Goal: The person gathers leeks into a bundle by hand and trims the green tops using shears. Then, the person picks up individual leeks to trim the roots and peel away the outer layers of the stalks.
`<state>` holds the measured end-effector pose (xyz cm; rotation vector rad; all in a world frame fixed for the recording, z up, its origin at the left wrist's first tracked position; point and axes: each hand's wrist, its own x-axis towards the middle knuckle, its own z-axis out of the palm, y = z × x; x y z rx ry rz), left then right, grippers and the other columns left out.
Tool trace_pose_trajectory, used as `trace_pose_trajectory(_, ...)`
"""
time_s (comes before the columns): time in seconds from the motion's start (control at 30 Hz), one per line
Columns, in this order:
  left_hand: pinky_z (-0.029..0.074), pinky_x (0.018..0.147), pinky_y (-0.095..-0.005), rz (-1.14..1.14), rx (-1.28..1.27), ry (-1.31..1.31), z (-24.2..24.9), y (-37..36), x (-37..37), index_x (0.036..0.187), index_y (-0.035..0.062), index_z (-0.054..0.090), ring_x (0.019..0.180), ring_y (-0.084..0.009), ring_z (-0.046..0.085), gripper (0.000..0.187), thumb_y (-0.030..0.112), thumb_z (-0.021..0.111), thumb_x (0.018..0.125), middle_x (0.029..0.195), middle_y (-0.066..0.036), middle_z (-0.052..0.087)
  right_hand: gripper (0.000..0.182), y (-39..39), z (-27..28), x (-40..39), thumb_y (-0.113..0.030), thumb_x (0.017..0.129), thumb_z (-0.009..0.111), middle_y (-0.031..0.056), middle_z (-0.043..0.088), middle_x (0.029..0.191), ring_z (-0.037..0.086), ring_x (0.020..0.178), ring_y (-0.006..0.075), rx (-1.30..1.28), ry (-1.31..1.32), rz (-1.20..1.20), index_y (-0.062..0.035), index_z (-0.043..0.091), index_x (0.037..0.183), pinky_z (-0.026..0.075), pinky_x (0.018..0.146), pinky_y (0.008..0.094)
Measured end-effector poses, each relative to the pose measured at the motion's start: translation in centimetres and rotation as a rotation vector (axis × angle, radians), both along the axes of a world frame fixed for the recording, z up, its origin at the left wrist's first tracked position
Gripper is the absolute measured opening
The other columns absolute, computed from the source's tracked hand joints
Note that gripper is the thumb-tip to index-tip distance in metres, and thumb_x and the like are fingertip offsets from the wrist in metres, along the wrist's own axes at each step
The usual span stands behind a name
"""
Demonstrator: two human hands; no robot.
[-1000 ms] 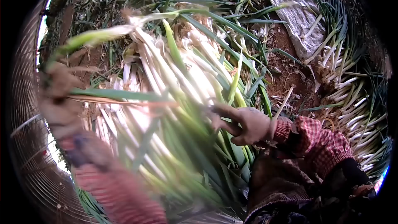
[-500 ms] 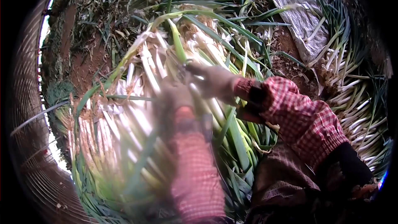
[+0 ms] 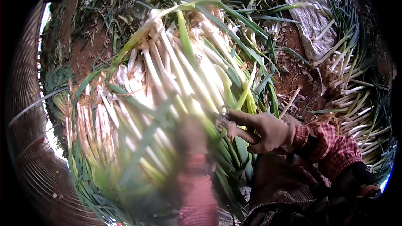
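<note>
My right hand [image 3: 266, 132], in a brown-grey glove, is over the green leaves at the right side of the leek pile [image 3: 184, 75]. Its fingers point left and are apart, with small silvery pieces [image 3: 224, 121] at the fingertips; I cannot make out whether these are worn or held. My left hand [image 3: 192, 136] is smeared by motion above the lower middle of the pile, so its fingers do not show. The leeks have white shafts, roots at the far end and leaves toward me. A long bent leek leaf [image 3: 234, 10] arches over the top.
Shorter, browner stalks [image 3: 90, 125] lie at the left. On the right, more leeks [image 3: 356, 117] are in a row beside a silvery sheet [image 3: 305, 12]. Leaf scraps [image 3: 130, 0] cover the soil behind, and a ribbed curved surface [image 3: 29, 121] borders the far left.
Both hands have drawn back toward me from the upper middle of the pile, the right one also moving right. The white shafts there are now uncovered.
</note>
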<state>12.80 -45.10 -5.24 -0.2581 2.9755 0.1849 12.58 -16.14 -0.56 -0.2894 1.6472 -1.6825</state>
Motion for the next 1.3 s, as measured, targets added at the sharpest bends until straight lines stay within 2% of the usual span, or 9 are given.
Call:
trace_pose_trajectory(0.1, 0.052, 0.065, -0.0522, -0.08, 0.022, 0.053, 2.0, -0.1, -1.4, 0.102, 0.0086, 0.06, 0.071, -0.0475, 0.065, 0.026, 0.033, 0.051, 0.105, 0.076, -0.021, 0.065, 0.107, 0.3, 0.2, -0.9, -0.002, 0.07, 0.073, 0.0128, 0.071, 0.109, 0.064, 0.076, 0.0154, 0.038, -0.129, -0.036, -0.0084, 0.023, 0.164, 0.056, 0.073, 0.0307)
trace_pose_trajectory(0.2, 0.046, 0.058, -0.0264, 0.187, 0.424, -0.197, 7.5, -4.4, -6.7, 0.124, -0.001, 0.06, 0.07, -0.0086, 0.055, 0.045, 0.039, 0.046, 0.111, 0.09, -0.006, 0.062, 0.107, 0.1, -0.5, -1.1, -0.003, 0.071, 0.073, 0.0126, 0.07, 0.095, 0.067, 0.075, 0.02, 0.077, 0.038, 0.018, -0.0104, 0.021, 0.164, 0.057, 0.074, 0.0338)
trace_pose_trajectory(0.37, 0.048, 0.061, -0.026, -0.192, 0.212, -0.171, 19.2, -6.5, -21.9, 0.121, 0.0052, 0.062, 0.066, -0.0119, 0.054, 0.052, 0.054, 0.051, 0.105, 0.093, -0.007, 0.065, 0.105, -1.2, -0.4, -2.2, -0.006, 0.073, 0.074, 0.0172, 0.072, 0.091, 0.073, 0.081, 0.0311, 0.142, 0.014, 0.097, -0.0089, 0.019, 0.163, 0.061, 0.081, 0.042)
trace_pose_trajectory(0.5, 0.057, 0.083, -0.051, 0.046, -0.732, 0.378, 23.8, -3.6, -29.4, 0.141, 0.0118, 0.053, 0.11, -0.0344, 0.069, 0.048, 0.033, 0.065, 0.099, 0.129, -0.013, 0.064, 0.103, -2.7, -1.6, -2.1, -0.008, 0.07, 0.075, 0.0151, 0.071, 0.094, 0.072, 0.084, 0.0317, 0.141, 0.159, -0.075, -0.012, 0.028, 0.162, 0.057, 0.081, 0.0428)
trace_pose_trajectory(0.57, 0.06, 0.068, -0.0418, -0.021, -0.505, 0.483, 18.5, -4.3, -28.4, 0.145, 0.0062, 0.048, 0.085, -0.0282, 0.073, 0.053, 0.032, 0.063, 0.101, 0.118, -0.019, 0.066, 0.102, -3.9, -2.7, -3.1, -0.01, 0.071, 0.077, 0.018, 0.072, 0.096, 0.073, 0.086, 0.0336, 0.152, 0.193, -0.11, -0.0128, 0.029, 0.161, 0.057, 0.082, 0.0435)
trace_pose_trajectory(0.67, 0.055, 0.099, -0.0448, -0.163, 0.219, 0.376, 1.5, -2.6, -20.1, 0.13, 0.0037, 0.064, 0.118, -0.0386, 0.065, 0.04, 0.032, 0.052, 0.105, 0.133, -0.023, 0.064, 0.101, -4.6, -1.8, -6.0, -0.014, 0.075, 0.079, 0.0167, 0.073, 0.093, 0.073, 0.085, 0.0323, 0.249, 0.115, -0.065, -0.0156, 0.027, 0.161, 0.059, 0.084, 0.0429)
trace_pose_trajectory(1.07, 0.051, 0.098, -0.042, 0.426, 0.232, -0.559, -2.4, 2.8, -13.9, 0.131, 0.0032, 0.067, 0.114, -0.0366, 0.067, 0.052, 0.041, 0.067, 0.095, 0.125, -0.023, 0.069, 0.094, -9.8, -7.3, -15.2, -0.03, 0.076, 0.084, 0.0174, 0.073, 0.115, 0.073, 0.102, 0.0291, 0.391, 0.181, -0.289, -0.013, 0.037, 0.156, 0.058, 0.092, 0.0396)
trace_pose_trajectory(1.17, 0.05, 0.1, -0.0402, -0.099, 0.699, -0.478, -15.6, -3.8, -12.9, 0.146, 0.0057, 0.053, 0.12, -0.0341, 0.065, 0.063, 0.044, 0.063, 0.096, 0.138, -0.021, 0.063, 0.093, -8.3, -6.2, -14.2, -0.033, 0.087, 0.076, 0.019, 0.069, 0.128, 0.068, 0.116, 0.0289, 0.279, 0.167, -0.119, -0.0081, 0.026, 0.161, 0.052, 0.105, 0.0419)
trace_pose_trajectory(1.3, 0.052, 0.092, -0.0406, 0.227, 0.447, -0.478, -4.1, 1.5, -12.2, 0.134, -0.0049, 0.056, 0.108, -0.0319, 0.069, 0.064, 0.039, 0.071, 0.091, 0.12, -0.023, 0.069, 0.097, -7.4, -6.8, -12.4, -0.032, 0.085, 0.079, 0.0159, 0.07, 0.123, 0.07, 0.109, 0.0267, 0.37, 0.222, -0.066, -0.0179, 0.023, 0.163, 0.054, 0.103, 0.0426)
